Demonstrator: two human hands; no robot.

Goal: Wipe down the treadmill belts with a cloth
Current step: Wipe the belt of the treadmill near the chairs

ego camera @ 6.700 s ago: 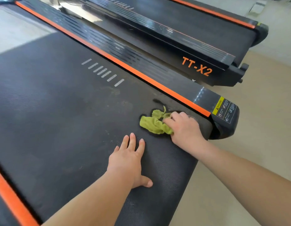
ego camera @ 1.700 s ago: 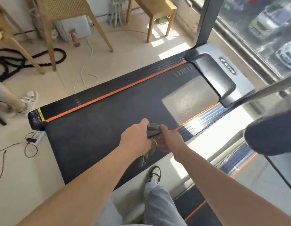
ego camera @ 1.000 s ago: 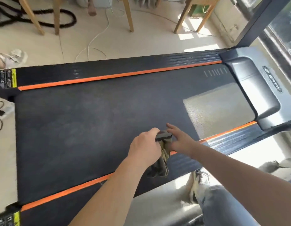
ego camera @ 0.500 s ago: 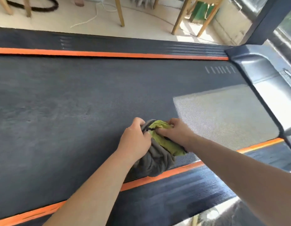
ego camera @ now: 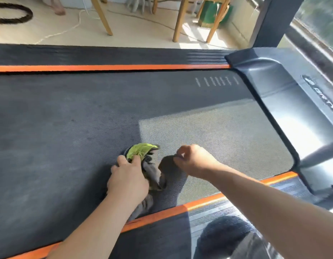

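The left hand grips the cloth and holds it down on the belt, close to the near edge by the orange strip. It is best to press flat and rub in long lines. The right hand hangs just beside the cloth, fingers curled, holding nothing.

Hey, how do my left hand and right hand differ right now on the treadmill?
The left hand grips the cloth down on the belt; the right hand holds nothing, its fingers curled. The left hand sits low on the cloth, while the right hand hovers above the belt, casting a shadow on it. Both are bare and over the same belt.
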